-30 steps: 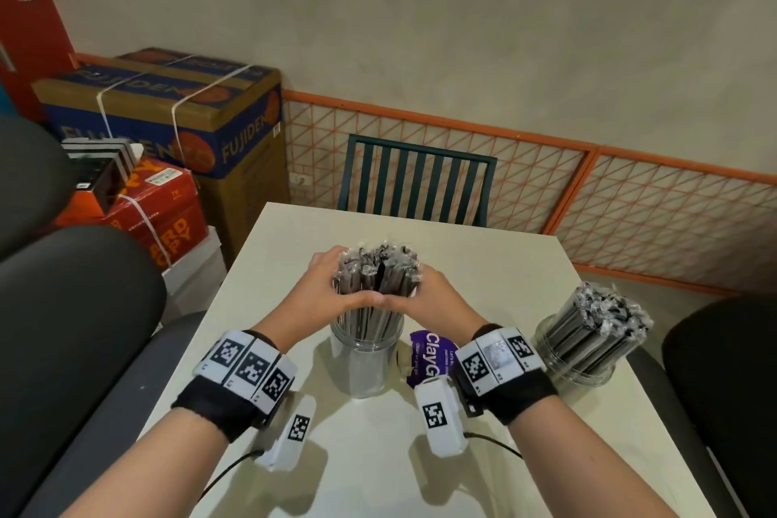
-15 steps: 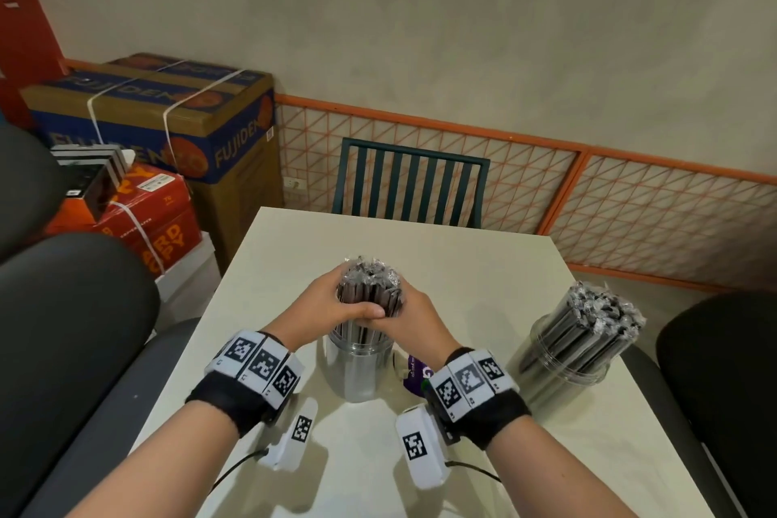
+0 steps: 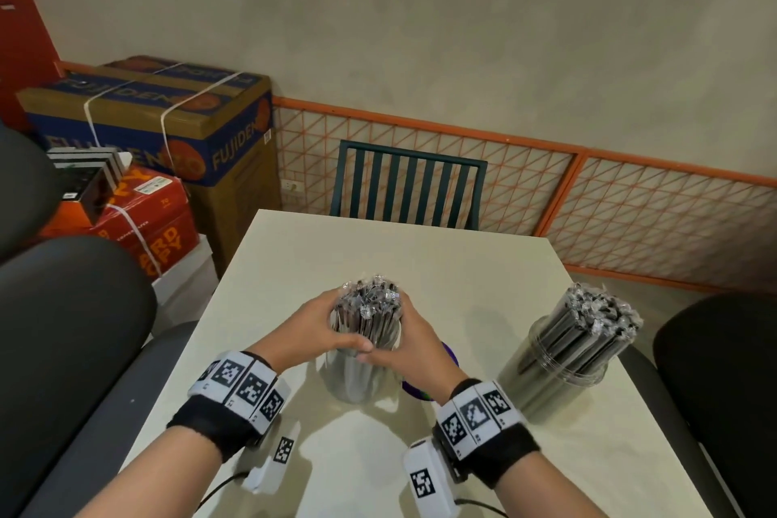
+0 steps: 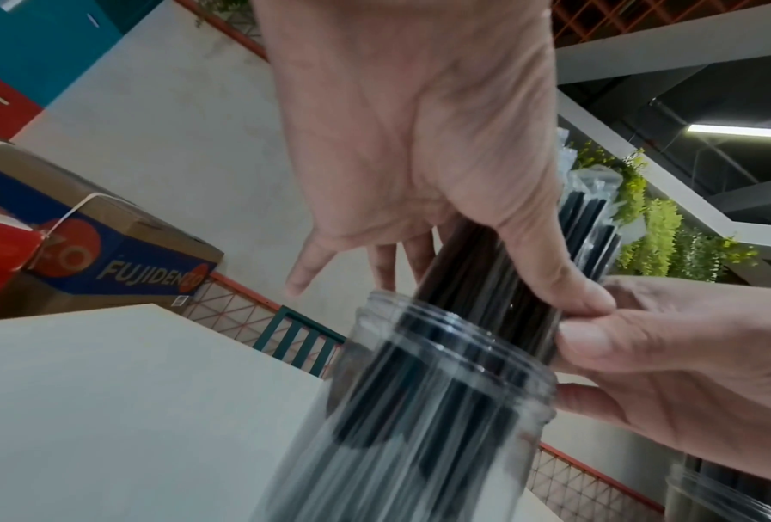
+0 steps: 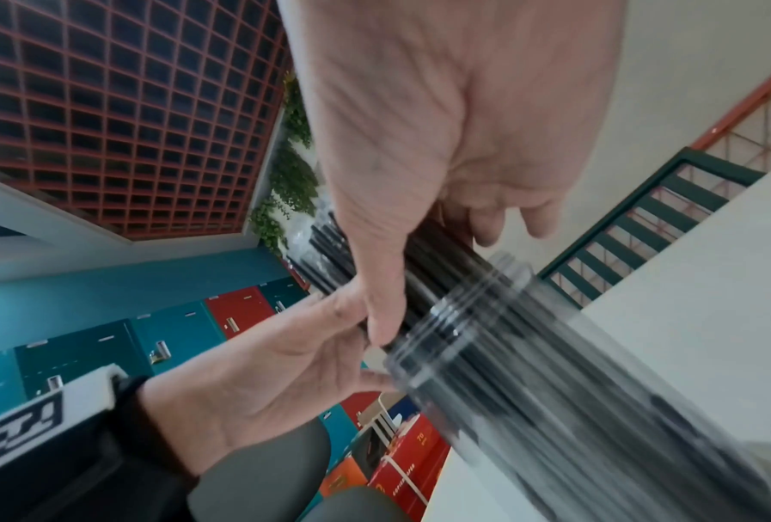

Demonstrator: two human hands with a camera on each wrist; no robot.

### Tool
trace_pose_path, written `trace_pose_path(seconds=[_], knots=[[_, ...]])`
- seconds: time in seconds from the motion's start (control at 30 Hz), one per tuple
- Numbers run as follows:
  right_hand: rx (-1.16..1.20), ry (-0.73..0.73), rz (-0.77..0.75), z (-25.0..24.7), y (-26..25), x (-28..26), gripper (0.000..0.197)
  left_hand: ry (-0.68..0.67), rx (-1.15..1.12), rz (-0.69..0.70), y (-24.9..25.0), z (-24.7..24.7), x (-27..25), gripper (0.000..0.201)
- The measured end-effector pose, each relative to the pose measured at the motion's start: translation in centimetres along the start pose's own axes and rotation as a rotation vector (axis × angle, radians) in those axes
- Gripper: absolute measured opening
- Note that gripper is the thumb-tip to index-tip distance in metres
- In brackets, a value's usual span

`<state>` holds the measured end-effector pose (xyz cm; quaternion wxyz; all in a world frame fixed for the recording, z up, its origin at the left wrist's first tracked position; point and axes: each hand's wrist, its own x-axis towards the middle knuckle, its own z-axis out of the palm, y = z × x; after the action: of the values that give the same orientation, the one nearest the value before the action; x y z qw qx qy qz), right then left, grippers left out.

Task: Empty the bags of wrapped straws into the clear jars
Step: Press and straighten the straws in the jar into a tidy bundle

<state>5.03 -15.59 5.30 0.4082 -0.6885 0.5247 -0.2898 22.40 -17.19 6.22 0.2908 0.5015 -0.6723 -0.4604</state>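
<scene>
1. Left hand and right hand both wrap curled fingers round the straws, thumbs touching, above the near jar; bundle part-way in, not yet seated.
2. Purple bag behind right hand; contents unclear.
3. Far jar on the table: already full.

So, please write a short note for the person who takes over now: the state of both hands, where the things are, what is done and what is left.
Left hand and right hand: both wrapped around the bundle of wrapped straws, thumbs meeting at the front.
The bundle stands in the near clear jar on the table, its upper part above the rim.
Second clear jar, on the right, is full of straws and leans.
A purple packet lies behind the right hand.
Left: let the bundle settle, release. Whether more bags remain is not visible.
</scene>
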Motion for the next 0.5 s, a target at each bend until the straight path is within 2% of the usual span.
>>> trace_pose_path(seconds=[0.1, 0.2, 0.27, 0.33, 0.4, 0.47, 0.5], knots=[[-0.042, 0.086, 0.019, 1.0, 0.3, 0.3, 0.08, 0.043, 0.023, 0.007, 0.1, 0.1, 0.1, 0.069], [-0.027, 0.126, -0.009, -0.2, -1.2, 0.7, 0.049, 0.158, 0.065, 0.042, 1.0, -0.3, 0.2, 0.06], [-0.014, 0.083, -0.043, -1.6, -2.2, 1.0, 0.044, 0.231, 0.075, 0.091, 1.9, -0.7, 0.2, 0.062], [-0.03, 0.012, -0.048, -2.6, -2.8, 1.3, 0.051, 0.23, 0.093, 0.108, 2.4, -1.1, 0.2, 0.068], [-0.064, -0.039, -0.012, -2.8, -2.6, 1.3, 0.068, 0.13, 0.151, 0.087, 2.1, -1.1, 0.0, 0.082], [-0.066, -0.029, 0.042, -2.3, -1.8, 1.0, 0.085, 0.032, 0.204, 0.067, 1.0, -0.7, -0.1, 0.105], [-0.058, -0.003, 0.068, -1.9, -1.4, 0.7, 0.089, 0.021, 0.195, 0.049, 0.3, -0.6, -0.1, 0.109]])
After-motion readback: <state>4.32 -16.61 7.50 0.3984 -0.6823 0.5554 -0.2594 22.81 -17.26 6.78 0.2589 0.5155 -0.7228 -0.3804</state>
